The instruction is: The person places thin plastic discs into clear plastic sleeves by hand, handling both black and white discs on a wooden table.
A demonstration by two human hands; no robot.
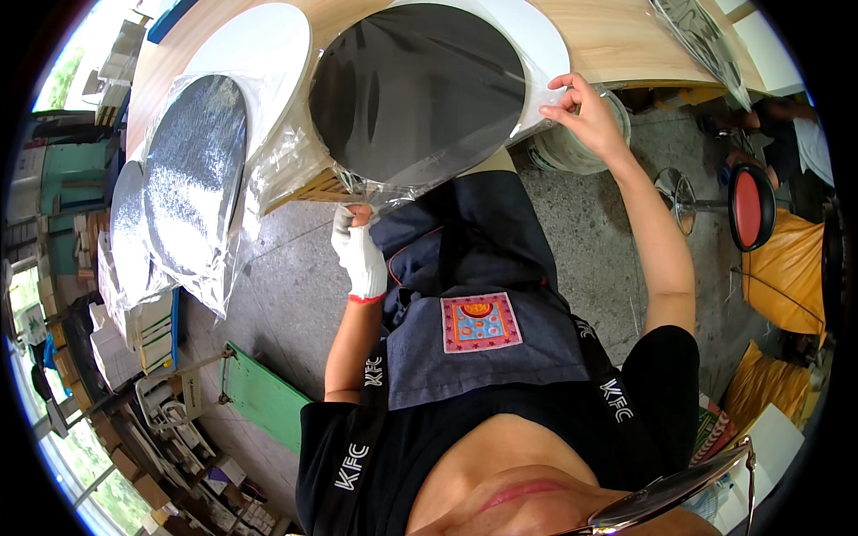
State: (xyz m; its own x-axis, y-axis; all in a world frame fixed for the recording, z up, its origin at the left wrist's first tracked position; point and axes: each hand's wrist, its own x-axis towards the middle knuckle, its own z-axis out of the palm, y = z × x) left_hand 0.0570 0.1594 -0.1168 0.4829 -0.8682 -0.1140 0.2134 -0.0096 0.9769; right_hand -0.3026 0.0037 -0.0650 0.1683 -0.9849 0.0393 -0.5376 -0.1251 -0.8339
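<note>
Nearest the camera, a pair of dark sunglasses (670, 489) tilts across the lower right, above a black shirt (657, 384). At the top centre, a large black disc (416, 94) lies in clear film (393, 191) at the near edge of a wooden table (617, 37), overlapping white discs (268, 40). The thin film could tear or bunch if the two hands pull unevenly, and the disc might slide off the edge, since its near rim seems to overhang. The disc lies between the hands, beyond the left and to the left of the right. The left hand (359, 255), in a white glove with bare fingertips, appears to pinch the film at the near rim; the right hand (585, 116), bare, has thumb and forefinger apart at the film's right side, and whether it grips cannot be told. Farther left lie silver discs (197, 174) in film; right, below the table, stands a pale bucket (572, 159), then a red-seated stool (749, 207)
</note>
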